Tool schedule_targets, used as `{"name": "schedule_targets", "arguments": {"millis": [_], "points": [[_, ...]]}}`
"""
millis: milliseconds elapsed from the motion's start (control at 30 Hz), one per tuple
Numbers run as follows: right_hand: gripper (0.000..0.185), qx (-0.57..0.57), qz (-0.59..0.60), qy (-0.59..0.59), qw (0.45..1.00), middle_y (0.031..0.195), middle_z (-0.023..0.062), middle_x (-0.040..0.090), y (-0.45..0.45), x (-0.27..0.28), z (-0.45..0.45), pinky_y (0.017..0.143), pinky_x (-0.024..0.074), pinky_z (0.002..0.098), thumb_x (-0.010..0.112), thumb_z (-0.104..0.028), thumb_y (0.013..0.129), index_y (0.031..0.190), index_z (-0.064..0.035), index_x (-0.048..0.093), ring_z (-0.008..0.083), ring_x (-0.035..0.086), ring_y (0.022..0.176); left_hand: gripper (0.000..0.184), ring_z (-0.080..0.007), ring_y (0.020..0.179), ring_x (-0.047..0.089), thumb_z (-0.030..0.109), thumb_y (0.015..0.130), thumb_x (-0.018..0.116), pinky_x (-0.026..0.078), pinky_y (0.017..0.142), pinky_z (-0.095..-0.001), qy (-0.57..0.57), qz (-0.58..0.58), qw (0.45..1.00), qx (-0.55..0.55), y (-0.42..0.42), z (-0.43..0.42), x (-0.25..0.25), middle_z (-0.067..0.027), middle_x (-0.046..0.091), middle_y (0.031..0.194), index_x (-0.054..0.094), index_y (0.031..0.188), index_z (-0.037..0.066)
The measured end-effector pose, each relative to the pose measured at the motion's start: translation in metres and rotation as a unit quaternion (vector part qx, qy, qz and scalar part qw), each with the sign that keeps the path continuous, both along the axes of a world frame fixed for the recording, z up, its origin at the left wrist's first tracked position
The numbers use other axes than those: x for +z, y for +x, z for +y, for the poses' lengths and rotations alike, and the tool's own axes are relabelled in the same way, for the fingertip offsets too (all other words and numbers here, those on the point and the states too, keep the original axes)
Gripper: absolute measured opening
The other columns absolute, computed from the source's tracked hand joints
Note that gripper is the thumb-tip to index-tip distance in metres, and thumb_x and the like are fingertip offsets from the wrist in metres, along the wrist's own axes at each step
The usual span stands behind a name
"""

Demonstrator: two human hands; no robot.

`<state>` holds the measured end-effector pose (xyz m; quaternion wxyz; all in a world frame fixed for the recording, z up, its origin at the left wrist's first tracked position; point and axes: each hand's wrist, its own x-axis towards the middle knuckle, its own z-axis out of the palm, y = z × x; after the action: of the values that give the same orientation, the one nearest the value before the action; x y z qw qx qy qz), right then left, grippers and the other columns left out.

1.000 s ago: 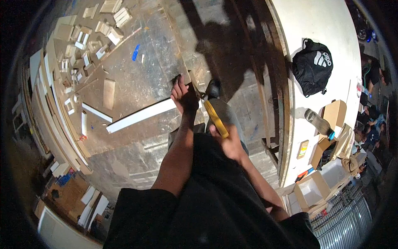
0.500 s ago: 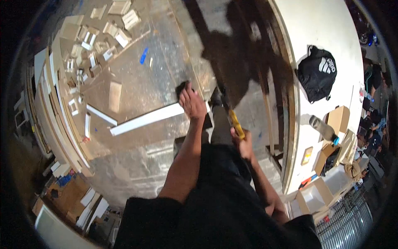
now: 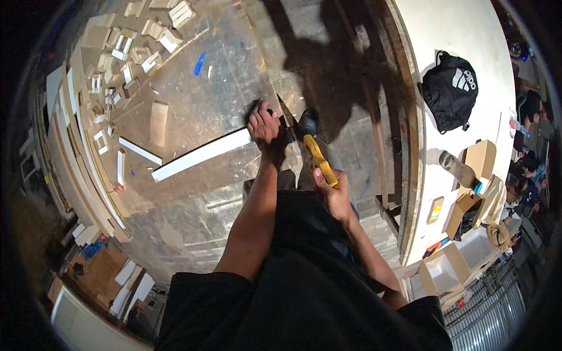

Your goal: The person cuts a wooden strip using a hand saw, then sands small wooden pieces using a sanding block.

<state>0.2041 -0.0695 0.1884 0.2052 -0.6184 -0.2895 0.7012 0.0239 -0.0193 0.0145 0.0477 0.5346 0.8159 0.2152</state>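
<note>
A long white board (image 3: 202, 154) lies slanted on the worn wooden work surface (image 3: 193, 105). My left hand (image 3: 264, 124) is closed over the board's right end, its fingers wrapped onto it. The yellow handle of a handsaw (image 3: 319, 161) is in the grip of my right hand (image 3: 335, 193). The dark blade points up and away, beside the board's end and just right of my left hand. Shadow hides where the blade meets the board. A dark shoe (image 3: 308, 123) shows beyond the blade.
Small wooden pieces (image 3: 140, 55) are scattered at the upper left, near long stacked boards (image 3: 76, 146). A loose wood block (image 3: 158, 123) and blue tape (image 3: 199, 63) lie on the surface. On the white table (image 3: 433, 23) at right are a black bag (image 3: 449, 92), bottle (image 3: 459, 169) and boxes (image 3: 448, 269).
The saw moved forward, back toward me and forward again in part, its yellow handle now turned more into view. My left hand stays at the board's end. The whole view has shifted slightly.
</note>
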Motion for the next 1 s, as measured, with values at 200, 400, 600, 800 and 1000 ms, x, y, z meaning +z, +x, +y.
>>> {"name": "schedule_targets", "arguments": {"millis": [200, 400, 600, 800, 1000], "points": [[0.042, -0.001, 0.0, 0.011, 1.0, 0.061, -0.0066, 0.045, -0.005, 0.021, 0.0, 0.048, 0.0289, 0.0263, 0.063, -0.038, 0.099, 0.073, -0.0065, 0.054, 0.0052, 0.039, 0.054, 0.036, -0.0293, 0.12, 0.052, 0.022, 0.096, 0.048, 0.036, 0.1, -0.0418, -0.032, -0.015, 0.999, 0.011, 0.0, 0.0, -0.001, -0.0112, 0.057, 0.131, 0.055, 0.128, 0.006], [0.043, 0.009, -0.012, -0.008, 1.0, 0.062, -0.0068, 0.044, -0.014, 0.038, 0.006, 0.049, 0.0284, 0.0258, 0.064, -0.041, 0.098, 0.074, -0.0077, 0.053, 0.005, 0.037, 0.054, 0.035, -0.0272, 0.12, 0.052, 0.021, 0.094, 0.056, 0.036, 0.1, -0.042, -0.071, -0.016, 0.997, 0.026, -0.002, 0.003, 0.004, -0.0076, 0.057, 0.13, 0.055, 0.127, 0.009], [0.043, 0.045, -0.001, 0.0, 0.999, 0.063, -0.0058, 0.047, -0.019, 0.031, 0.012, 0.05, 0.0298, 0.0253, 0.065, -0.042, 0.097, 0.075, -0.0068, 0.055, 0.0048, 0.039, 0.057, 0.037, -0.0269, 0.119, 0.052, 0.021, 0.093, 0.06, 0.037, 0.097, -0.0428, -0.075, -0.027, 0.997, 0.011, -0.006, 0.003, 0.003, -0.0073, 0.058, 0.129, 0.055, 0.127, 0.01], [0.04, 0.101, -0.128, 0.008, 0.987, 0.072, -0.0023, 0.052, -0.035, -0.053, 0.006, 0.057, 0.0371, 0.0273, 0.067, -0.041, 0.096, 0.091, -0.0014, 0.06, 0.0076, 0.045, 0.066, 0.032, -0.0333, 0.108, 0.054, 0.016, 0.092, 0.051, 0.039, 0.091, -0.0444, -0.071, -0.008, 0.997, -0.003, -0.008, 0.003, 0.006, -0.0146, 0.058, 0.115, 0.057, 0.121, 0.006], [0.037, -0.005, -0.079, -0.074, 0.994, 0.075, -0.0043, 0.051, 0.002, -0.004, -0.003, 0.057, 0.035, 0.0247, 0.065, -0.041, 0.097, 0.096, -0.0044, 0.06, 0.0068, 0.043, 0.065, 0.037, -0.03, 0.101, 0.057, 0.017, 0.09, 0.057, 0.043, 0.084, -0.0399, 0.047, 0.073, 0.995, -0.042, -0.014, 0.002, -0.002, -0.0131, 0.061, 0.113, 0.061, 0.123, 0.002]]}}
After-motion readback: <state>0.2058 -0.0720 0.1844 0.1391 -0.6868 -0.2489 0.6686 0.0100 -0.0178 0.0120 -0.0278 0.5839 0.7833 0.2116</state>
